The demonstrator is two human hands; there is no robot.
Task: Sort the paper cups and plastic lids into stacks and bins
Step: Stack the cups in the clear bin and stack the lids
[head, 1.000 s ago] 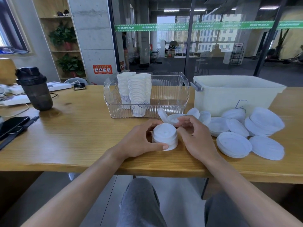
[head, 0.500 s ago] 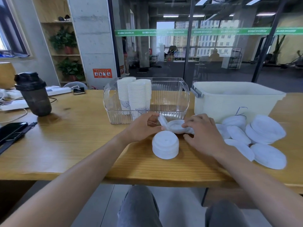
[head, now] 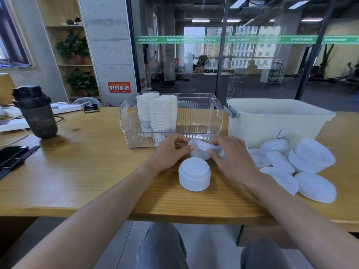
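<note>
A neat stack of small white lids (head: pixel 194 176) stands on the wooden table (head: pixel 93 171) in front of me. Just behind it, my left hand (head: pixel 170 152) and my right hand (head: pixel 231 160) together hold a few loose small lids (head: pixel 200 150), fingertips pinching them from both sides. Stacks of white paper cups (head: pixel 157 115) stand in the left part of the clear bin (head: pixel 198 121). Larger white lids (head: pixel 303 164) lie loosely piled to the right, in front of the cream bin (head: pixel 275 121).
A dark shaker bottle (head: pixel 36 111) stands at the left of the table, with a black phone (head: pixel 11 155) near the left edge and cables and a power strip (head: pixel 64 108) behind. A glass wall rises behind the table.
Both hands left the lid stack, moved back toward the clear bin and took hold of loose small lids there. The stack stays standing alone.
</note>
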